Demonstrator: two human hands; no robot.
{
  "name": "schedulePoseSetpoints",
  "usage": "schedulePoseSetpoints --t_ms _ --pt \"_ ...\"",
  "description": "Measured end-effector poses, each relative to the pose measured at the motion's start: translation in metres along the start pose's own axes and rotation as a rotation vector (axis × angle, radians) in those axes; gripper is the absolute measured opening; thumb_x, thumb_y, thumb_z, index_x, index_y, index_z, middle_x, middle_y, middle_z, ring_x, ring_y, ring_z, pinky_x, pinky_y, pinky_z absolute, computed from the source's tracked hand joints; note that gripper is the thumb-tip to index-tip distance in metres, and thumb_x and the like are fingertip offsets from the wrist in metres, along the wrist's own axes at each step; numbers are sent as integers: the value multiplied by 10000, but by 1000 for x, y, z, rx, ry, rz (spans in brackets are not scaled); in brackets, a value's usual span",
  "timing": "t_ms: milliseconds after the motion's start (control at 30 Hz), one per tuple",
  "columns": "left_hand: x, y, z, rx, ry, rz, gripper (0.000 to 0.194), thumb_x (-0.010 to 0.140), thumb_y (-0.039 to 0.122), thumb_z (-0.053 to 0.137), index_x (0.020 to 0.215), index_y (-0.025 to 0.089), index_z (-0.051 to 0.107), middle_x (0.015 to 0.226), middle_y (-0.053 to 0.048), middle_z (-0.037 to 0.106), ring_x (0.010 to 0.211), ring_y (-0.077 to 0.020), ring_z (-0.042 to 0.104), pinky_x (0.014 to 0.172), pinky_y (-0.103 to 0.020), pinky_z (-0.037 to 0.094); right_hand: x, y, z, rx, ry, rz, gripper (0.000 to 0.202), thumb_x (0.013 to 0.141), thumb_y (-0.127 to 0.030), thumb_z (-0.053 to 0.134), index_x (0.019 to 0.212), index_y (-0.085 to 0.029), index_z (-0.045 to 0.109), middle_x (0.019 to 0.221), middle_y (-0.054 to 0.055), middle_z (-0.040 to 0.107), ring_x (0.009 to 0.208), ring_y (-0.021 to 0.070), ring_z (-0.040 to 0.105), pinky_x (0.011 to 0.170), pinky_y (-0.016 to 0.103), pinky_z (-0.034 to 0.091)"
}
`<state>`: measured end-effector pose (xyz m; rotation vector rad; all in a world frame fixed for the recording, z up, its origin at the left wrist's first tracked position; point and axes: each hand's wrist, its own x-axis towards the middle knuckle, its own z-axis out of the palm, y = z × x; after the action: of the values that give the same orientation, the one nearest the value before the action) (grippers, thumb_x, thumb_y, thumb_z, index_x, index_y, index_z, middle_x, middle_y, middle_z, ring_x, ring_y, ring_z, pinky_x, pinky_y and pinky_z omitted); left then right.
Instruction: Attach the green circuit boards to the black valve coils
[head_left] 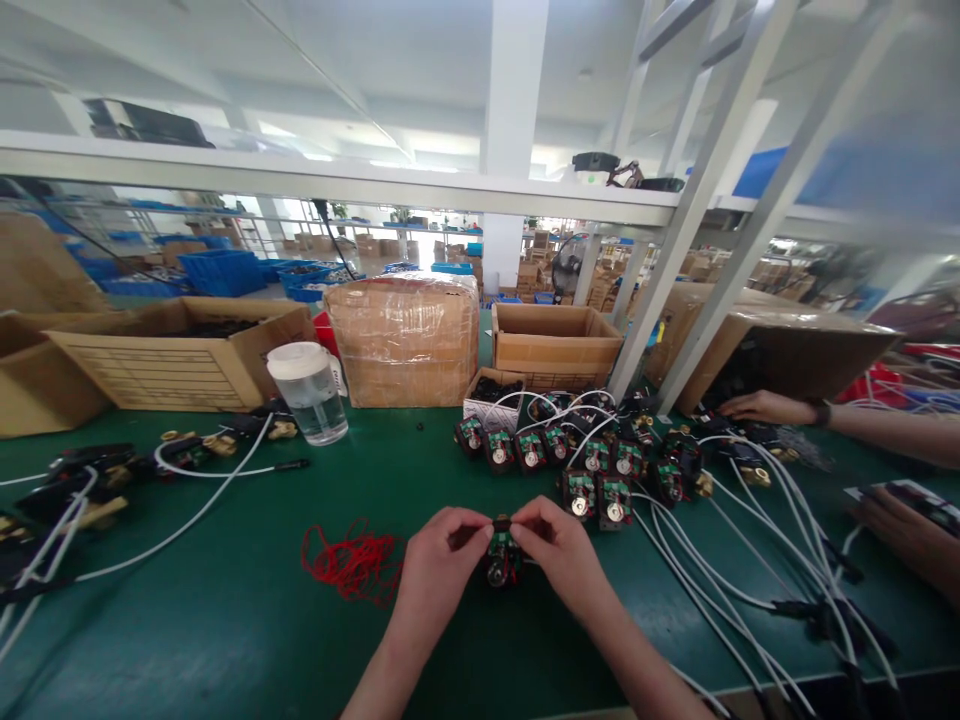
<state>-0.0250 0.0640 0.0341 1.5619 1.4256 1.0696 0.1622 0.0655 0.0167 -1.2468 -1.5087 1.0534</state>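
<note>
Near the front middle of the green bench, a small black device with an exposed green circuit board [501, 552] sits between my two hands. From its left side, my left hand [448, 550] pinches the upper edge with thumb and forefinger. On the other side, my right hand [553, 540] pinches the same top edge. A round metal part shows on the lower face of the device. Left of my left hand lies a tangle of red wire [352, 562]. Several similar open circuit-board devices [580, 490] stand in rows just beyond my right hand.
White cables [697, 560] run across the right side. A co-worker's hands [769, 408] are at the far right. At the back stand a taped carton [405, 340], an open carton [555, 350] and a clear water jug [309, 395]. Brass-fitted assemblies [90, 490] lie at the left.
</note>
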Motion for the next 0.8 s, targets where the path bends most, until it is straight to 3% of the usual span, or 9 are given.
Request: schedulePoseSetpoints --t_ms 200,533,800 --pt "-8 0 2 -53 30 -12 205 789 388 647 824 224 766 845 -28 733 795 -209 693 750 -314 517 -10 1 5 -15 69 -4 99 855 -297 645 888 -206 669 745 -25 554 682 157 506 635 275 403" --pt "-10 -5 -2 -112 11 -31 227 762 411 680 824 222 790 841 -43 755 785 -215 700 755 -322 555 -12 3 8 205 67 96 168 812 -361 726 863 -205 688 733 -27 554 687 152 493 632 263 392" --pt "-16 -12 -10 -164 -67 -16 255 802 371 658 990 272 799 1015 -40 776 945 -216 729 885 -336 580 -21 7 5 272 35 70 217 835 -375 719 991 -225 719 773 -23 559 720 155 505 667 264 410"
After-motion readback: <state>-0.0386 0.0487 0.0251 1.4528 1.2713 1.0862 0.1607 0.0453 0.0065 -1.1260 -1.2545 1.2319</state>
